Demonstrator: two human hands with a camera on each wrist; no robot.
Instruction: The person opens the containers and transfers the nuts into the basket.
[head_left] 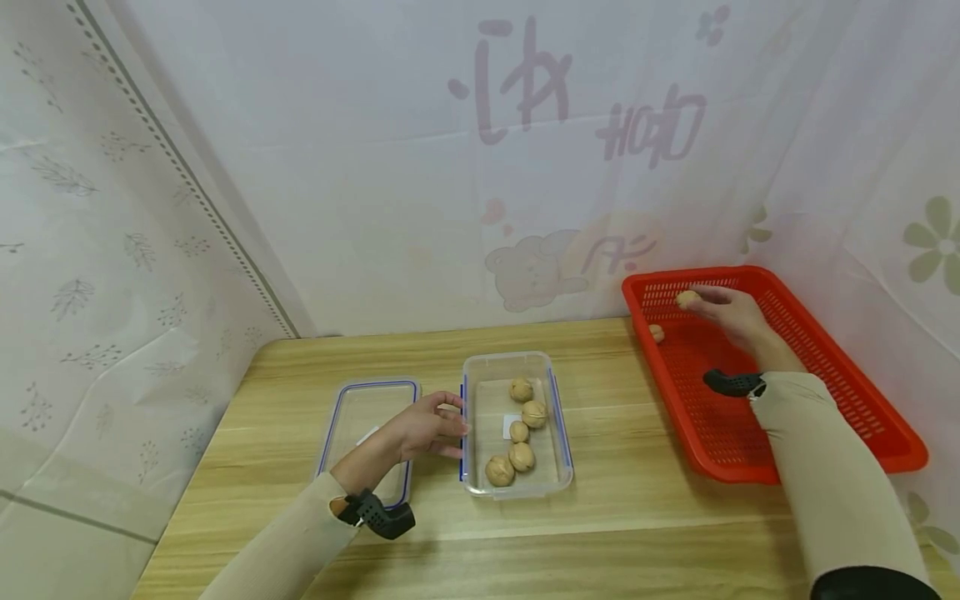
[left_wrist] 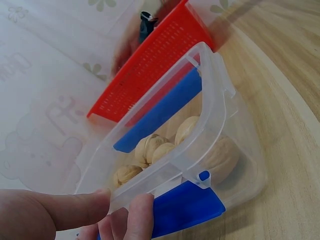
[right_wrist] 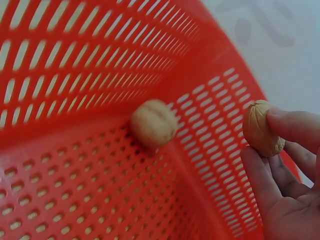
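**Walnut Pinched Over Red Basket as Other Hand Braces Box**

A person's right hand (head_left: 738,321) is pinching a walnut (right_wrist: 262,129) between thumb and fingertips above the far left corner of a red slotted plastic basket (head_left: 663,383), a light hold probably suiting the small, hard, rounded shell. A second walnut (right_wrist: 154,124) is lying on the basket floor below, close against the wall near that corner.

The left hand (head_left: 427,427) is resting loosely bent fingers against the latch side of a clear plastic food container (head_left: 543,471) without wrapping round it, apparently steadying the light box on the wood-grain table (head_left: 615,533). Five walnuts (head_left: 522,456) are lying inside the container. Its blue-edged lid (head_left: 352,408) is lying flat to the left, partly beneath the left arm, presumably placed there to leave the box's mouth uncovered. The container is standing between lid and basket, seemingly for easy reach.
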